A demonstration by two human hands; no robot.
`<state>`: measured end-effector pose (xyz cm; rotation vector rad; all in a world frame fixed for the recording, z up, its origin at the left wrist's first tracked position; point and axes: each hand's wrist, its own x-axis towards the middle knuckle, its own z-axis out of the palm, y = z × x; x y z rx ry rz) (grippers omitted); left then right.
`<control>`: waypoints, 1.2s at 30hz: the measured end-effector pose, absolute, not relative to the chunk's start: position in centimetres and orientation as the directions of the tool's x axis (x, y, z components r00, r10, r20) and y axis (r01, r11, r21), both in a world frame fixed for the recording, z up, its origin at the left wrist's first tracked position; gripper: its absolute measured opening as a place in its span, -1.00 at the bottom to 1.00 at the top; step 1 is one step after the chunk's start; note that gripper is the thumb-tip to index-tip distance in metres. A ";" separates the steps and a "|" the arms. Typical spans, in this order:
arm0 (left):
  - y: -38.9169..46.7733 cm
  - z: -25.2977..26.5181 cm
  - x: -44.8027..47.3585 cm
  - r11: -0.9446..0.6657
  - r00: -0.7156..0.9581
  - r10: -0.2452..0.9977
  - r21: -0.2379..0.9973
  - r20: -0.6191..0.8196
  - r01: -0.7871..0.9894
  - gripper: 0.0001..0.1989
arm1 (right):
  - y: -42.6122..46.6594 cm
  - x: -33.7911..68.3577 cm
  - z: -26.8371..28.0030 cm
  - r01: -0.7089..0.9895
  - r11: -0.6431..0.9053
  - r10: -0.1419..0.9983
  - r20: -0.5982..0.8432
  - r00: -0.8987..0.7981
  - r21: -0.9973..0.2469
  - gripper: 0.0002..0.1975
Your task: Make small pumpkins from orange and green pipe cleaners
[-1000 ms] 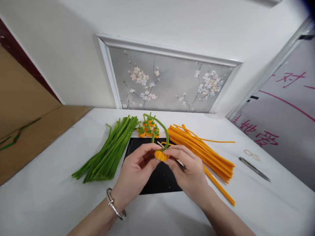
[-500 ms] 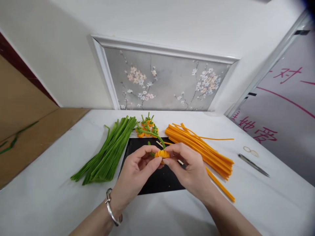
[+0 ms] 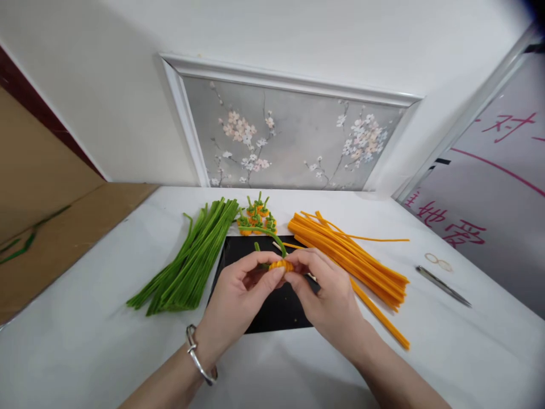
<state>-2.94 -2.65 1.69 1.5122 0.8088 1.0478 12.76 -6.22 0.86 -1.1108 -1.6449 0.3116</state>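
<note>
Between my two hands is a small orange pipe-cleaner pumpkin [image 3: 279,265], ridged, with a green pipe cleaner [image 3: 279,241] curving up from its top. My left hand [image 3: 244,284] pinches its left side with thumb and fingers. On the other side my right hand [image 3: 326,287] grips it the same way, the two thumbs close together. The fingers hide the pumpkin's lower part. Both hands are held over a black mat [image 3: 279,312]. Behind them stand several finished little pumpkins [image 3: 256,218] with green tops.
A bundle of green pipe cleaners [image 3: 191,261] lies left of the mat, and orange pipe cleaners [image 3: 349,255] lie to its right. Farther right are tweezers [image 3: 443,286] and elastic bands [image 3: 438,262]. Cardboard [image 3: 63,238] borders the left side; a whiteboard [image 3: 494,170] stands at the right.
My thumbs have shifted slightly inward over the pumpkin, covering more of its front. The whole view has shifted a little; the things on the table lie as before.
</note>
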 end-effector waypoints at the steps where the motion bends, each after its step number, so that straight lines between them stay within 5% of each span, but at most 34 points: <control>1: -2.6 1.5 -3.0 -0.209 0.378 0.904 0.978 0.200 -0.016 -0.87 | -6.2 12.8 0.8 0.497 0.521 0.794 0.607 0.016 -0.694 -0.85; 7: -2.9 1.2 -2.4 -0.194 0.306 0.932 0.981 0.193 -0.026 -0.90 | -6.3 12.6 0.8 0.507 0.535 0.775 0.632 0.025 -0.676 -0.88; 14: -3.4 1.5 -1.6 0.097 0.301 0.954 0.956 -0.009 -0.277 -0.91 | -6.2 12.2 0.5 0.583 0.599 0.675 0.738 0.000 -0.549 -0.84; 18: -3.2 1.8 -1.7 0.238 0.358 0.927 0.913 -0.111 -0.333 -0.89 | -6.0 12.5 0.5 0.392 0.473 0.833 0.545 0.093 -0.789 -0.96; 21: -2.9 2.1 -1.9 0.301 0.393 0.904 0.903 -0.168 -0.307 -0.89 | -5.6 13.1 0.8 0.122 0.297 0.947 0.308 0.085 -0.947 -0.86; 29: -2.4 2.5 -2.0 0.371 0.359 0.891 0.899 -0.276 -0.230 -0.77 | -4.7 14.5 0.7 -0.067 0.072 0.997 0.072 0.006 -0.995 -0.67; 32: -2.2 2.3 -2.1 0.365 0.324 0.902 0.903 -0.283 -0.227 -0.77 | -4.4 14.7 0.2 -0.012 0.077 0.997 0.078 -0.015 -0.997 -0.71; 36: -2.1 1.9 -2.2 0.364 0.335 0.901 0.898 -0.274 -0.245 -0.78 | -4.0 15.0 -0.7 0.295 0.296 0.955 0.292 -0.060 -0.909 -0.70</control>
